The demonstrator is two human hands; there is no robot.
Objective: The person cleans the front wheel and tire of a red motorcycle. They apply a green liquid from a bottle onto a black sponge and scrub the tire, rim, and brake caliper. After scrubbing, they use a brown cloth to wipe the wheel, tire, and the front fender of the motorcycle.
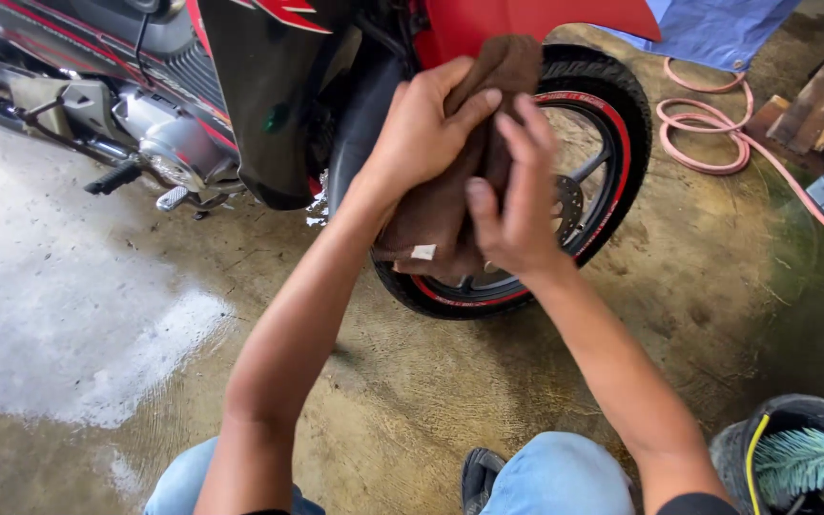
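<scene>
Nearby, at the lower right corner, a dark bucket (782,429) is seen on the concrete floor (383,381), with a pale green bristled brush (806,462) and a thin yellow handle or tube resting inside it. Higher in the frame, a brown cloth (450,181) is held up in front of the front wheel (603,153) of a red and black motorcycle (269,86). The cloth is bunched and creased, hanging in soft folds, with a small white tag showing at its lower edge. The left hand (426,129) is closed over the cloth from the upper left, its fingers wrapped across the fabric. The right hand (517,205) is pressed against the cloth from the right, thumb and fingers clasped on it. The tyre is marked by a red rim stripe, and a brake disc is visible behind the hands. A pink hose (717,143) is coiled on the floor beyond the wheel, and a wet, foamy patch (69,315) is spread across the floor at left. Blue-jeaned knees are seen at the bottom edge.
</scene>
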